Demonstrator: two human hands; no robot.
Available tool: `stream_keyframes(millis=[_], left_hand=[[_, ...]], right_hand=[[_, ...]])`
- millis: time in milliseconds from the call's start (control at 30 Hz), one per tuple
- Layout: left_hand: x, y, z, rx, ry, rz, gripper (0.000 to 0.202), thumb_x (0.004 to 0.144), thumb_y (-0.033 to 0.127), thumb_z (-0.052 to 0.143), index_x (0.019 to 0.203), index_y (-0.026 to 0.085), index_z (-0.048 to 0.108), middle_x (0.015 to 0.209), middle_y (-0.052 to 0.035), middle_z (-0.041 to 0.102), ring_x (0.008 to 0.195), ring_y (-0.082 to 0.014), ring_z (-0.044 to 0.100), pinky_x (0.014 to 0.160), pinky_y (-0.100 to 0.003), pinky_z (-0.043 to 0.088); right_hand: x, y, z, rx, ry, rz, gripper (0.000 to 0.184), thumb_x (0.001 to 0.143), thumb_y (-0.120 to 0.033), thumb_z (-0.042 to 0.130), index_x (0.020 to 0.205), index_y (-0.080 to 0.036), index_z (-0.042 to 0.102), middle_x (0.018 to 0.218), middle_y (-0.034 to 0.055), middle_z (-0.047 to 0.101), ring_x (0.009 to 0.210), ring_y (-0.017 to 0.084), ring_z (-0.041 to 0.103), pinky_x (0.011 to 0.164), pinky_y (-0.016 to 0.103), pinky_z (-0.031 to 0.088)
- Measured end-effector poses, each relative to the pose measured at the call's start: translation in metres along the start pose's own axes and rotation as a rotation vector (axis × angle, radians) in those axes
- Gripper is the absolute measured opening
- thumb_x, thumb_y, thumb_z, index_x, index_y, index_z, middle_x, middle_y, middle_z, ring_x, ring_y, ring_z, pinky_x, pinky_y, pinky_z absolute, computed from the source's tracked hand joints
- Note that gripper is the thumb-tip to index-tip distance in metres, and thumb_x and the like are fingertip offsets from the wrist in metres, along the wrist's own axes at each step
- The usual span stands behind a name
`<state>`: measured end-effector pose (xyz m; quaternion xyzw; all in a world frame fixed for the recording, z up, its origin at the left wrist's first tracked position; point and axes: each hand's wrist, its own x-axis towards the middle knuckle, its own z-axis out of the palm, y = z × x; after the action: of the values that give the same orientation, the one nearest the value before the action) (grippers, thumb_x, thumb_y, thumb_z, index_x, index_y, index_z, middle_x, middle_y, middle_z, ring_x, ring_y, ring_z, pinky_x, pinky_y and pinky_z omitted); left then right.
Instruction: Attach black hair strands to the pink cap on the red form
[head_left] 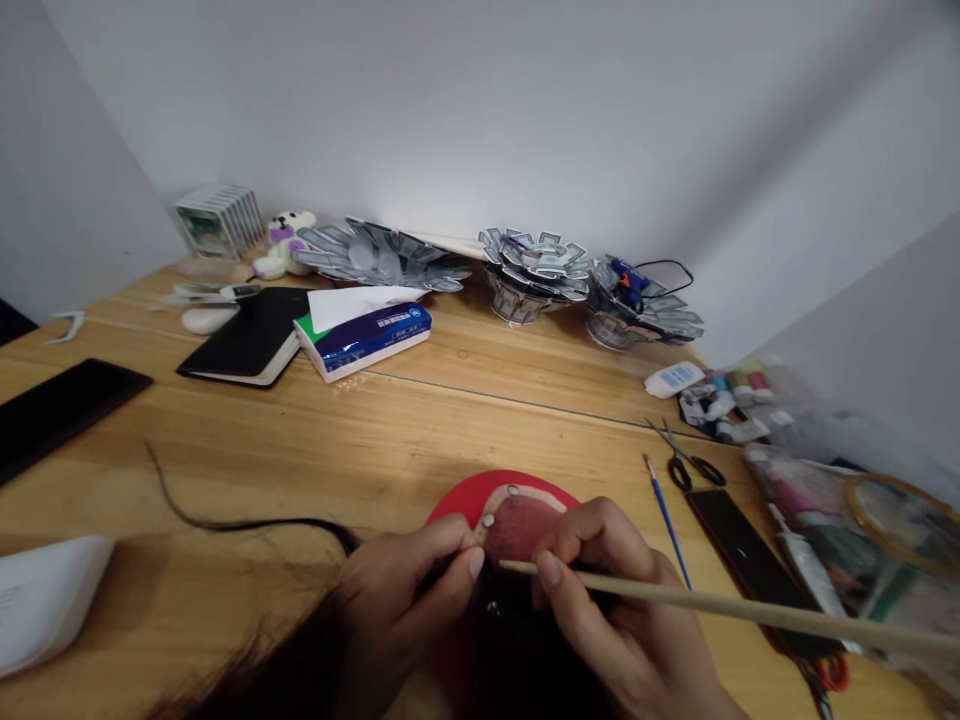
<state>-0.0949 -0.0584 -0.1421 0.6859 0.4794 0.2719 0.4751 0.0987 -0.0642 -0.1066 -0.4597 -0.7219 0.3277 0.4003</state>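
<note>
In front of me is a round red base [450,508] with a pale-edged, pinkish mesh patch [517,528] on it, fixed with round-headed pins. Long black hair [532,660] hangs from the patch's near side. My left hand [412,590] is closed at the patch's left edge, thumb and forefinger pinched. A dark lock of hair [262,522] trails out of it to the left over the table. Between the fingers of my right hand [615,590] is a thin wooden stick [697,600], its tapered tip at the patch near my left fingertips.
Scissors [684,462], a blue paintbrush [666,520] and a dark phone [742,550] lie right. Plastic bags [817,500] sit beyond. Leftward are a black notebook [247,335], a tissue pack [367,340] and a white case [52,600]. Grey petal-shaped holders [536,265] line the wall.
</note>
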Motion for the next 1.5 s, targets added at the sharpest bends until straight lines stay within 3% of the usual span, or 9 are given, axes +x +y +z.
stream_keyframes(millis=[100,433,1500], left_hand=[[0.002,0.000,0.000,-0.015,-0.086,-0.010,0.034,0.098,0.040,0.032,0.073,0.022,0.047,0.065,0.0035,0.047,0.063,-0.0146,0.049,0.059,-0.025,0.037],[0.005,0.003,-0.004,0.017,-0.164,-0.053,0.031,0.096,0.040,0.035,0.073,0.021,0.046,0.066,0.0056,0.041,0.063,-0.0130,0.042,0.058,-0.026,0.028],[0.005,0.009,-0.004,0.183,-0.125,-0.052,0.027,0.091,0.038,0.034,0.071,0.022,0.041,0.060,0.0066,0.035,0.056,-0.0119,0.035,0.053,-0.025,0.022]], right_hand=[[0.002,-0.001,0.000,-0.004,0.003,0.009,0.019,0.091,-0.010,0.052,0.079,-0.024,0.051,0.065,-0.0058,0.056,0.053,0.011,0.050,0.047,0.017,0.040],[0.004,-0.003,0.001,0.068,-0.008,-0.011,0.019,0.091,-0.010,0.051,0.081,-0.026,0.052,0.068,-0.0072,0.057,0.055,0.009,0.051,0.049,0.016,0.039],[0.007,-0.005,0.002,0.017,0.040,-0.023,0.018,0.089,-0.011,0.054,0.076,-0.024,0.053,0.062,-0.0044,0.059,0.051,0.011,0.054,0.046,0.019,0.041]])
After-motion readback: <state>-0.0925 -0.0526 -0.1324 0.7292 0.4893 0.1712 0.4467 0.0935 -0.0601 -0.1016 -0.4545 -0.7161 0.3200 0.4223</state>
